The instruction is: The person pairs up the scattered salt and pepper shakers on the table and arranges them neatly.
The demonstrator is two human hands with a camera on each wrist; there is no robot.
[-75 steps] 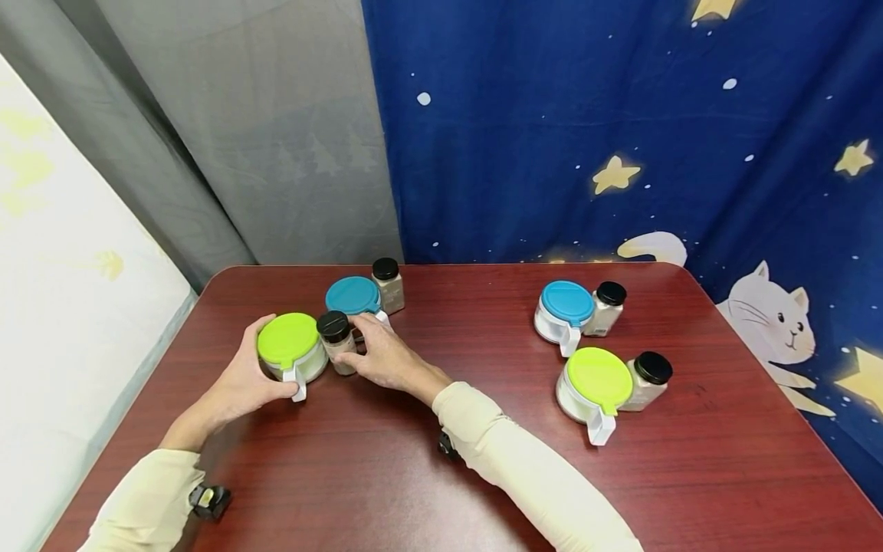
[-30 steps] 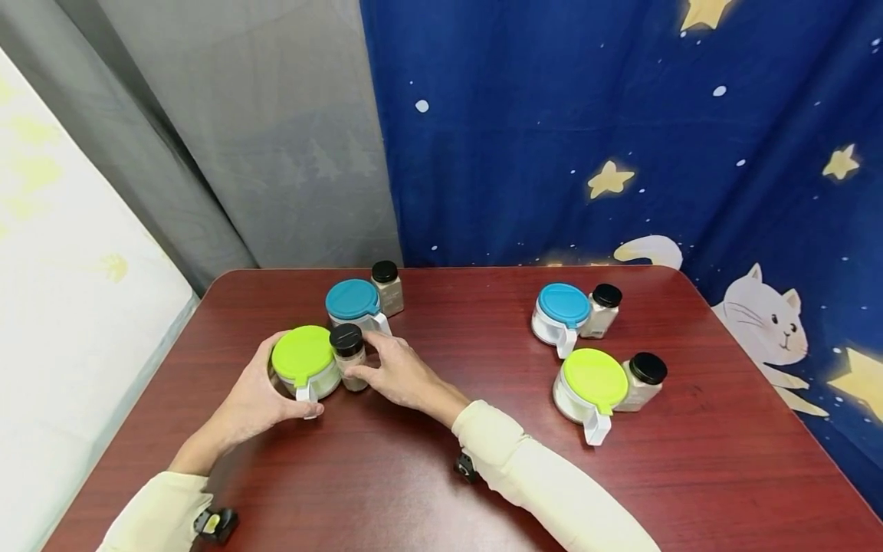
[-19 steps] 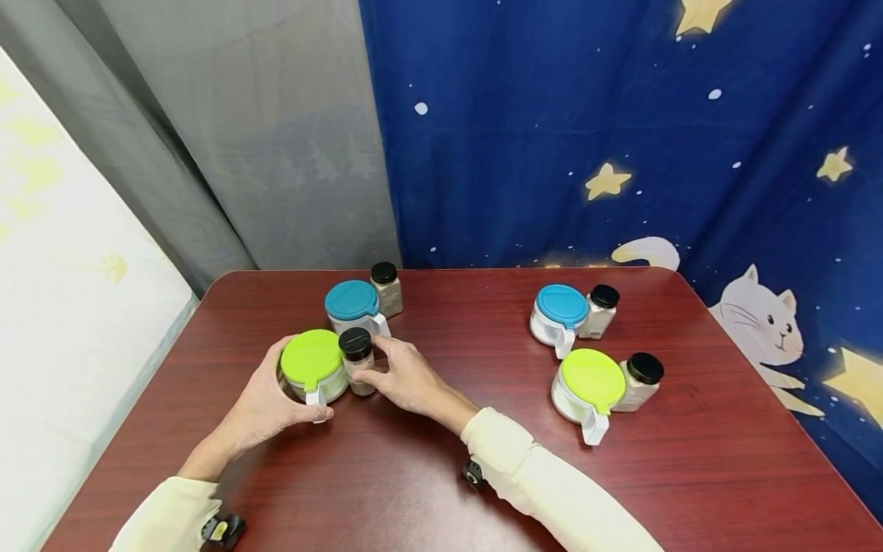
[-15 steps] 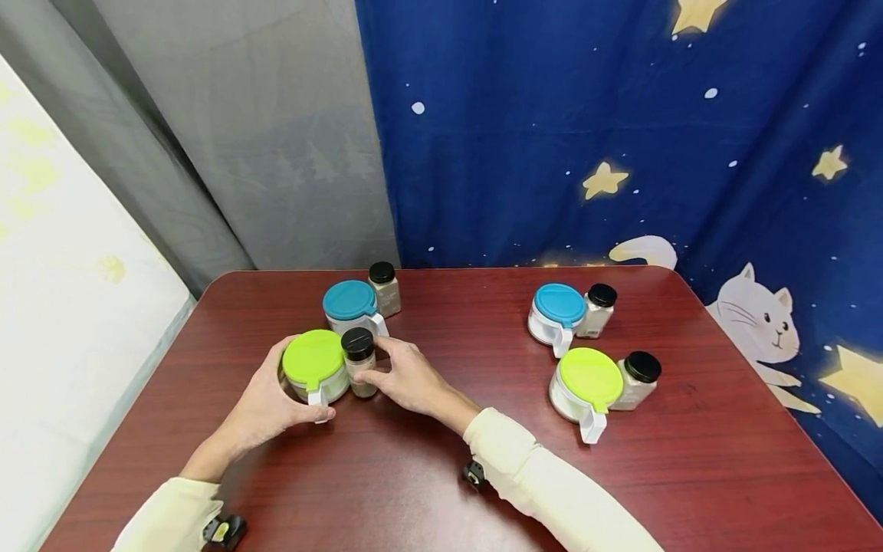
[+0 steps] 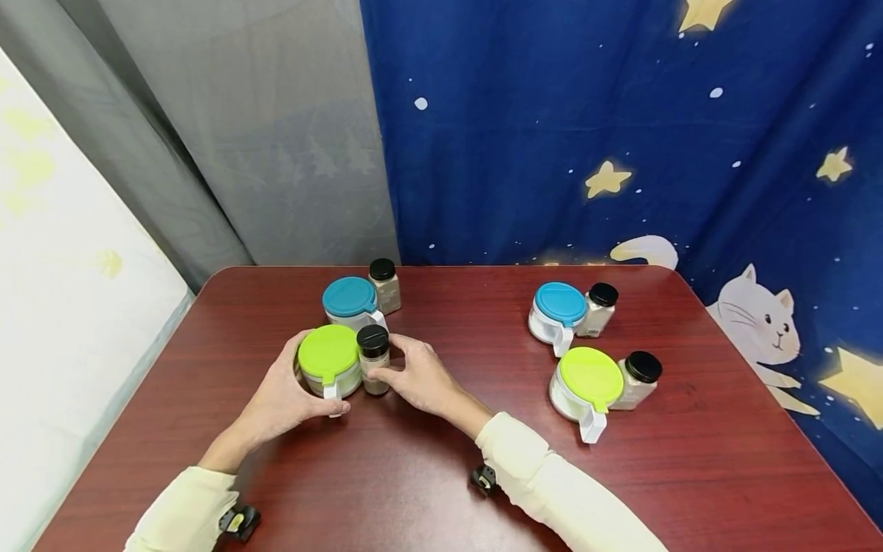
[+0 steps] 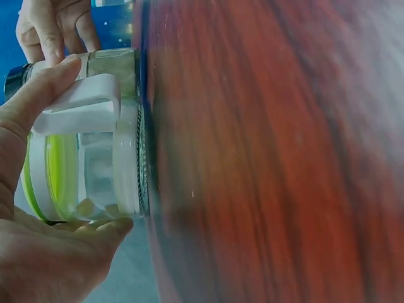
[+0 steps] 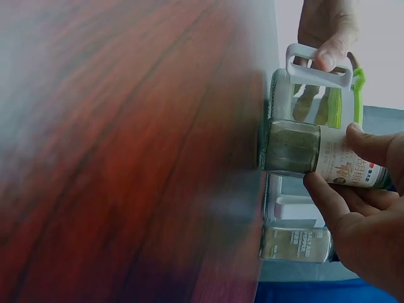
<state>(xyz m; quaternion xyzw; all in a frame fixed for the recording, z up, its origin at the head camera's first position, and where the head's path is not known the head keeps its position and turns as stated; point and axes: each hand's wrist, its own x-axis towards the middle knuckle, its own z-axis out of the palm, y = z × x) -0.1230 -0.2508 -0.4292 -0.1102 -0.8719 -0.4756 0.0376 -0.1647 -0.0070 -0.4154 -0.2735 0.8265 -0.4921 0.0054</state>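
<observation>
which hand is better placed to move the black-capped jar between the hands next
Probably the right hand: it pinches the jar, while the left hand is occupied gripping the green-lidded pot on the jar's other side.

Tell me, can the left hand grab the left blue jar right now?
Probably not: the left hand grips the left green jar, which sits in front of the left blue jar. It would likely need to let go first.
</observation>
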